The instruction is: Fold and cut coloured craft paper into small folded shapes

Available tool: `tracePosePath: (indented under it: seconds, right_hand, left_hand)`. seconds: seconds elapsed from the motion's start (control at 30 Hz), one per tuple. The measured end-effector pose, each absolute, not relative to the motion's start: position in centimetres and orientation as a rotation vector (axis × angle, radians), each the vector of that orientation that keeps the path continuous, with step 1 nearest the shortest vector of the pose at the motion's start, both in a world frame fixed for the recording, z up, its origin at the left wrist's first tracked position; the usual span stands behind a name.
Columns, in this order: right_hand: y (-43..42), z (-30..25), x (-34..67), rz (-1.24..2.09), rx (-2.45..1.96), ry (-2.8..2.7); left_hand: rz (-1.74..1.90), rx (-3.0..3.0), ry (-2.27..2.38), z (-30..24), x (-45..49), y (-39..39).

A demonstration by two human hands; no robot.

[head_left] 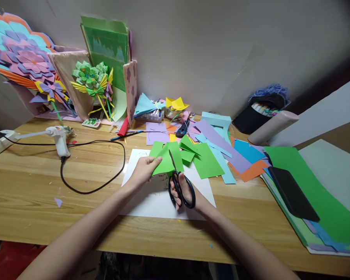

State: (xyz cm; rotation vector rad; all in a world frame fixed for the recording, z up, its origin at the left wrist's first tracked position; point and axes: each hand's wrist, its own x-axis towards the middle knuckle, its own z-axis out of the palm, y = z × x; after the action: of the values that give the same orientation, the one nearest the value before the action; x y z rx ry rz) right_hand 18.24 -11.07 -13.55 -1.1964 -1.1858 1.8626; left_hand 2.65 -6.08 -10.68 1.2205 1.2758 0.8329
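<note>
A: The left hand (144, 169) has a piece of green paper (167, 157) pinched at its edge, and the right hand (184, 189) grips the black scissors (175, 174) by the handles.

B: So a cut is under way?

A: Looks like it. One blade shows in front of the paper; the other I can't make out. The paper is held up over the far part of the white sheet (140, 206) on the table.

B: How much is done?

A: Some cutting, I'd say — loose green pieces (208, 161) lie just to the right of the held one, some overlapping, with a purple strip (221, 142) beyond them. At the back left are a big paper flower (33, 62) and a smaller green bouquet (89, 74), both finished by the look of them.

B: And what's left?

A: This piece, for one: it doesn't look cut through, though I can't trace the line from here. Nothing beside the hands is joined up, so I'd judge it's at the cutting stage. The glue gun (60, 142) is off to the left with no hand on it.

B: Plenty of paper?

A: Yes — a larger green sheet (326, 202) lies far right, under a phone (293, 194).
</note>
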Motion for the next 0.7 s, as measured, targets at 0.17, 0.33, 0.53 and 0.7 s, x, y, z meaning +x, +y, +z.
tracePosePath:
  seconds: [0.17, 0.33, 0.53, 0.7]
  right_hand:
    - [-10.99, -13.29, 17.99, 1.909, -1.215, -1.073]
    - [-11.04, -13.57, 18.09, 1.847, -1.202, -1.123]
    - [-10.90, -13.11, 18.09, 1.825, -1.207, -1.125]
    - [-10.87, -12.88, 18.10, 1.812, -1.213, -1.143]
  left_hand:
    - [0.836, 1.204, 1.280, -10.80, 2.68, -5.97]
    - [0.805, 1.195, 1.277, -10.70, 2.74, -6.09]
    - [0.793, 1.215, 1.260, -10.24, 3.00, -6.49]
    - [0.799, 1.223, 1.262, -10.24, 3.01, -6.51]
